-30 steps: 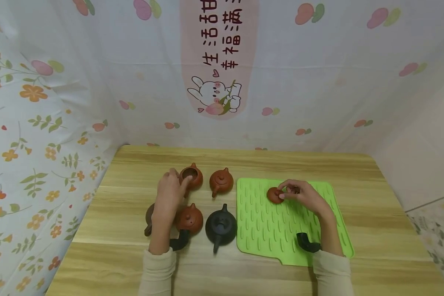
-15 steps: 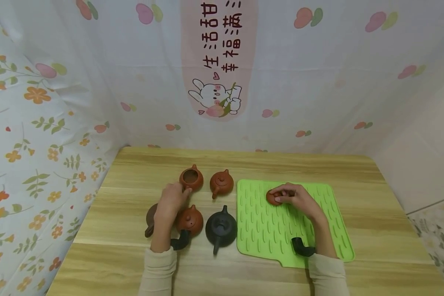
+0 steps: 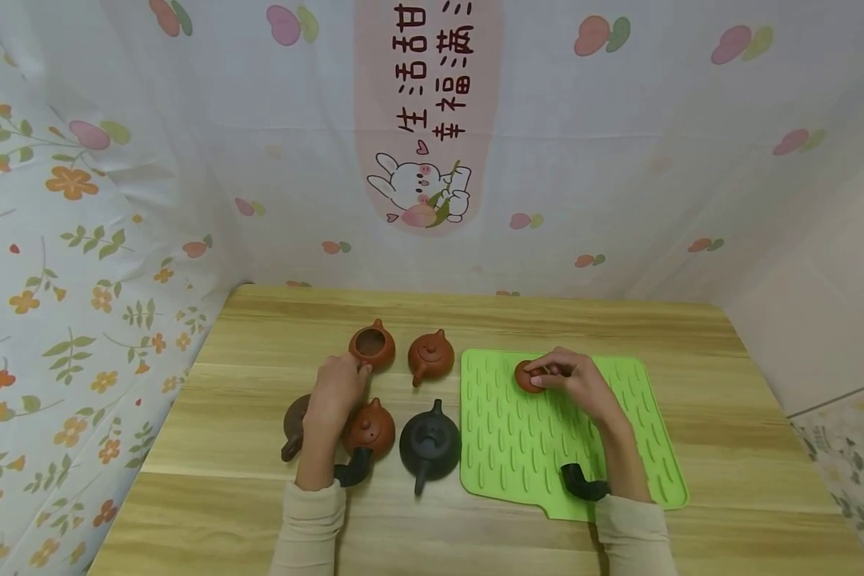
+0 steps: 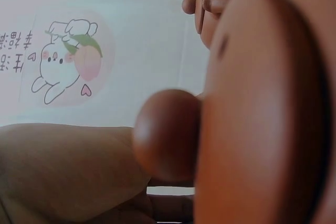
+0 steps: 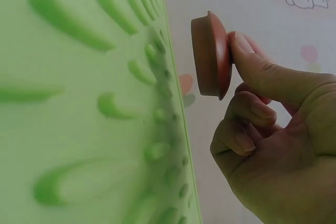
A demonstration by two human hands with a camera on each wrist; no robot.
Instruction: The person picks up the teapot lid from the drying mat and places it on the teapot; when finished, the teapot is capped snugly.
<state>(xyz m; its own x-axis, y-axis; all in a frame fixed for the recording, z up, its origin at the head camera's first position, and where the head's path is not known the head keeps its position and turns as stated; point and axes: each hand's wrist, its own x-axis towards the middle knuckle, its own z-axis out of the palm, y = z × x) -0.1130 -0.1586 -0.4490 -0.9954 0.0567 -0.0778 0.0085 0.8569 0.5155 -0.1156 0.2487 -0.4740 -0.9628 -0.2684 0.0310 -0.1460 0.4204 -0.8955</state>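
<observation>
My right hand (image 3: pixel 579 386) pinches a reddish-brown teapot lid (image 3: pixel 526 378) by its knob, above the green mat. In the right wrist view thumb and finger hold the lid (image 5: pixel 211 59) off the mat, its underside facing the ribs; the other fingers curl inward. An open reddish-brown teapot (image 3: pixel 373 346) stands at the back left without a lid, its spout pointing away. My left hand (image 3: pixel 337 392) holds this pot at its handle, which the fingers hide. In the left wrist view a nearer lidded teapot (image 4: pixel 252 129) covers much of that hand (image 4: pixel 68 174).
Lidded teapots stand around my left hand: a red one (image 3: pixel 430 356) behind, another red one (image 3: pixel 370 430) in front, a black one (image 3: pixel 430 444) beside the mat. A dark brown pot (image 3: pixel 297 424) is partly hidden by the left forearm. The green ribbed mat (image 3: pixel 504 448) lies right.
My left hand has drawn back from the open teapot's rim to its handle. The right hand has shifted slightly left with the lid, its grip still on the knob.
</observation>
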